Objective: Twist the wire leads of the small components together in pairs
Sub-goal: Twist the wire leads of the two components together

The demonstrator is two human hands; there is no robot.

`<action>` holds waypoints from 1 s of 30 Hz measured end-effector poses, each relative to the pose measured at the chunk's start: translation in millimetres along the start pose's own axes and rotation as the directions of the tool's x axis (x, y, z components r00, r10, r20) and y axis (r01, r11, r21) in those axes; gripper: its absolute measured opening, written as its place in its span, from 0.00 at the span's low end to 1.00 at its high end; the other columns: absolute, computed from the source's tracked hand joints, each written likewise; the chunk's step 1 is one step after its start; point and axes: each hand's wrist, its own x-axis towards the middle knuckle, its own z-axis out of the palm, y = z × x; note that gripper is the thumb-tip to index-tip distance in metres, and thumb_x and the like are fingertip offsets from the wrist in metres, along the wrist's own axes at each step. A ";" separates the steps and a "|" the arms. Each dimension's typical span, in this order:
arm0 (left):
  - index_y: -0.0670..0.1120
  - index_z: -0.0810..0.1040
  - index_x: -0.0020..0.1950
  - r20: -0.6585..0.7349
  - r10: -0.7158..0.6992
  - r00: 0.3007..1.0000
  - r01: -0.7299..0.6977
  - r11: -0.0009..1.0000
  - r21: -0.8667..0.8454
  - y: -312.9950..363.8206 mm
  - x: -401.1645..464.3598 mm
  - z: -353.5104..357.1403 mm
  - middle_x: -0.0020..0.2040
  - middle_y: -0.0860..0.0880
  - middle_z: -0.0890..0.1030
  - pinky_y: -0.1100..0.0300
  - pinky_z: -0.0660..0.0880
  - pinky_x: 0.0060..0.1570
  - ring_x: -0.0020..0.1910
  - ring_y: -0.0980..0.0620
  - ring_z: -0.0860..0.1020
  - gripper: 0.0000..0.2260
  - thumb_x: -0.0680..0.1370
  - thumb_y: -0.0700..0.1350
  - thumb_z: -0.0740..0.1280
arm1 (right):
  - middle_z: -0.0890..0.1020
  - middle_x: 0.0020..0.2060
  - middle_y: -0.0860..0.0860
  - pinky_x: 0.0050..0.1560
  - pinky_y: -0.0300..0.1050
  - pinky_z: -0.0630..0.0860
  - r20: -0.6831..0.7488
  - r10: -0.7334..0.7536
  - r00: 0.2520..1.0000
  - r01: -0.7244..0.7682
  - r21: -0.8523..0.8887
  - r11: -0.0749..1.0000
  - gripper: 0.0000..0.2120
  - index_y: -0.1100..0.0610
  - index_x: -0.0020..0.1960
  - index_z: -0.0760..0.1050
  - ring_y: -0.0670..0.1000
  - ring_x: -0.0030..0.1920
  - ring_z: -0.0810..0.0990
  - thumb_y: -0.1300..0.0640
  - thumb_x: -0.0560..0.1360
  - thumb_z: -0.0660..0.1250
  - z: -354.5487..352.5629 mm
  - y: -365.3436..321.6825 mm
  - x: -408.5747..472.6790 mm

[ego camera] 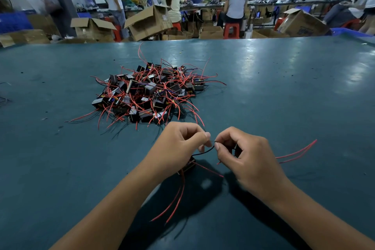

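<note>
My left hand (178, 148) cups a small black component (189, 165), mostly hidden under the palm, its red leads (176, 199) trailing down toward me. A thin black lead (204, 151) arcs from it to my right hand (245, 158), whose thumb and forefinger pinch its end. My left thumb and forefinger pinch close beside that spot. Two red leads (298, 151) stick out to the right from behind my right hand; what they attach to is hidden. A heap of black components with red leads (150, 93) lies on the table beyond my hands.
The dark teal table (284, 91) stretches wide on all sides. Beyond its far edge stand open cardboard boxes (149, 21), red stools (231, 30) and several people working at other benches.
</note>
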 end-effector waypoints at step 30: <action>0.50 0.86 0.49 0.146 0.595 0.791 -0.573 0.634 0.520 -5.7 4.0 -17.1 0.48 0.52 0.77 0.49 0.75 0.41 0.43 0.49 0.77 0.06 0.76 0.51 0.73 | 0.76 0.28 0.42 0.29 0.31 0.63 0.144 0.066 0.987 -0.082 0.109 0.991 0.08 0.52 0.40 0.77 0.42 0.26 0.67 0.62 0.75 0.70 -9.2 -1.0 1.3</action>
